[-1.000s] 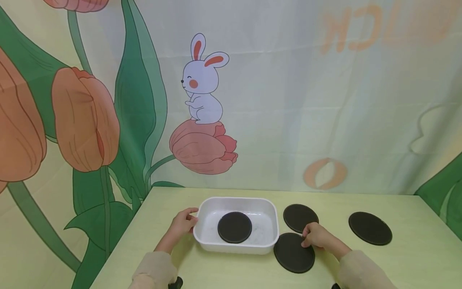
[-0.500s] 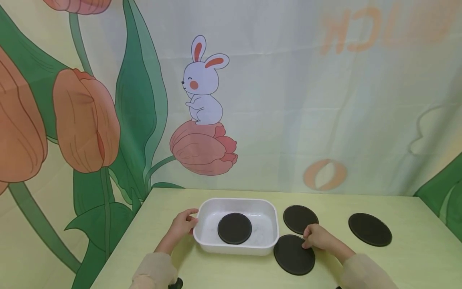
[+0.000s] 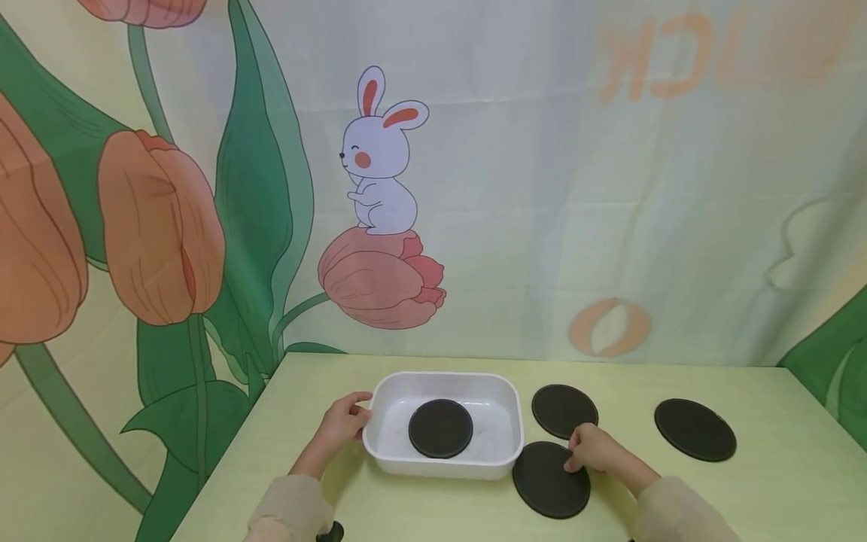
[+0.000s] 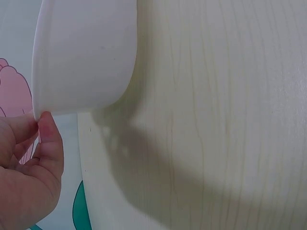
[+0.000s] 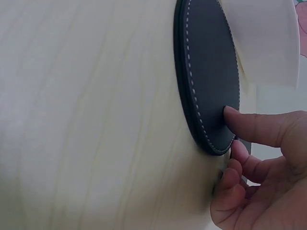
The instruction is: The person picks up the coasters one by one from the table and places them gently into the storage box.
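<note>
A white tray stands on the table, with a black round coaster lying inside it. My left hand pinches the tray's left rim; in the left wrist view thumb and fingers meet at the rim of the white tray. At the tray's right front corner lies another black coaster. My right hand pinches its edge. In the right wrist view, white stitching runs round this coaster; the thumb presses on top and a finger sits at the edge, its tip partly hidden.
A third black coaster lies behind the right hand, and one more coaster lies farther right. The pale wood-grain table ends at a curtain printed with tulips and a rabbit.
Almost nothing differs. The right hand and the coaster it pinches have shifted very slightly toward the front; the left hand and the tray stay in place.
</note>
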A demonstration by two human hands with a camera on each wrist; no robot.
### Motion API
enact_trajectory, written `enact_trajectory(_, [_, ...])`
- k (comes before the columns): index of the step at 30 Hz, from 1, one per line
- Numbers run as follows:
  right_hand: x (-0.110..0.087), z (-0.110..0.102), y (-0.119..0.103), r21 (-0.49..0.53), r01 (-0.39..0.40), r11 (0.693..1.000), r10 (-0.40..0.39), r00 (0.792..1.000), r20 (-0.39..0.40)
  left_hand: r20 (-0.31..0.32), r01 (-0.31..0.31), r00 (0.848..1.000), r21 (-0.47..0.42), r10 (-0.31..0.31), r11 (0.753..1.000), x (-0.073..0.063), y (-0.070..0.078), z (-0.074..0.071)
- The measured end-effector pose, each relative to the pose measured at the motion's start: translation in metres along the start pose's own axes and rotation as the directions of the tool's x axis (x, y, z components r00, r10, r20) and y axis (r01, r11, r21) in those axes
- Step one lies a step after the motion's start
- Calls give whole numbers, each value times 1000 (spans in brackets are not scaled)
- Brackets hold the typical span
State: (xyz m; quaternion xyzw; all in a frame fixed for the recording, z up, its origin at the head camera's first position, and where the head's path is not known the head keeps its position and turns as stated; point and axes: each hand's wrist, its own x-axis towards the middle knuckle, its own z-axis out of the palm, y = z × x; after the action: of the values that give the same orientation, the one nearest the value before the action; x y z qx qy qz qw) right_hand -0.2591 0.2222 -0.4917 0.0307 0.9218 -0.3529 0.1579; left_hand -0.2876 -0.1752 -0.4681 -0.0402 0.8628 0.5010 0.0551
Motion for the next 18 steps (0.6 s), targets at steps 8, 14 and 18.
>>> enact_trajectory(8, [-5,-7,4,104,43,994,-46,999,24,-4,-12,1000,7,12,1000,0,-1,0])
enact_trajectory(14, [-11,-13,7,216,28,976,-43,997,67,-4,-11,1000,12,11,1000,1,-1,0])
enact_trajectory(18, [-13,-22,8,279,33,960,-68,991,115,-6,-16,1000,6,16,1000,0,-1,0])
